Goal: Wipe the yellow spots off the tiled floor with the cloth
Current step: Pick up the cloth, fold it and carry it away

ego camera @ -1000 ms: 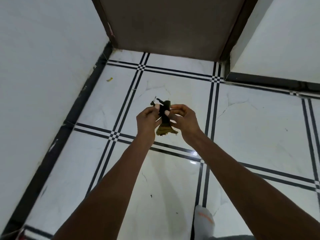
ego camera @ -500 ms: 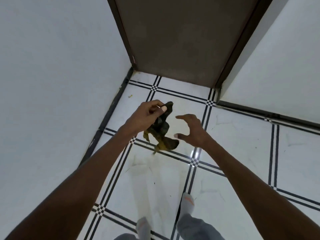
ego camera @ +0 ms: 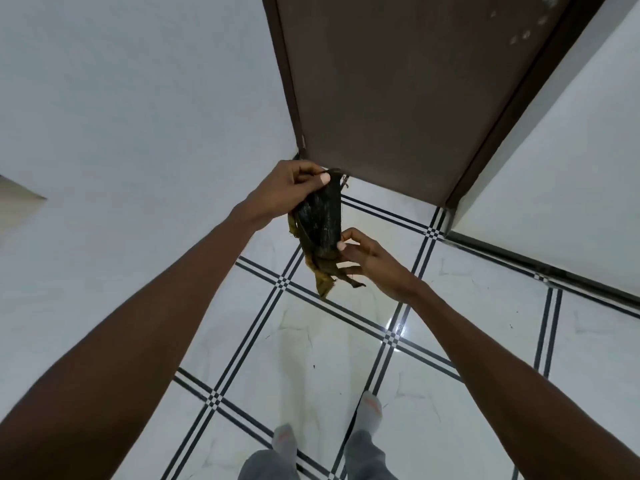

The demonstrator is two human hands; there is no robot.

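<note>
A dark cloth (ego camera: 322,220) with yellow-stained lower folds hangs in the air in front of me, well above the white tiled floor (ego camera: 332,341). My left hand (ego camera: 294,188) pinches its top edge between thumb and fingers. Lower down, my right hand (ego camera: 367,261) pinches the cloth's right side near the bottom. The cloth is stretched a little between the two hands. No yellow spot shows on the floor in this view; the cloth and my arms hide part of it.
A brown door (ego camera: 398,91) stands ahead in a dark frame. White walls (ego camera: 121,133) close in on the left and right, with a black skirting strip (ego camera: 540,268). My socked feet (ego camera: 370,410) stand on the tiles at the bottom.
I have risen and the view has tilted up toward the door. My left hand lifted the cloth higher. My right hand, open half a second ago, now pinches the cloth's lower side.
</note>
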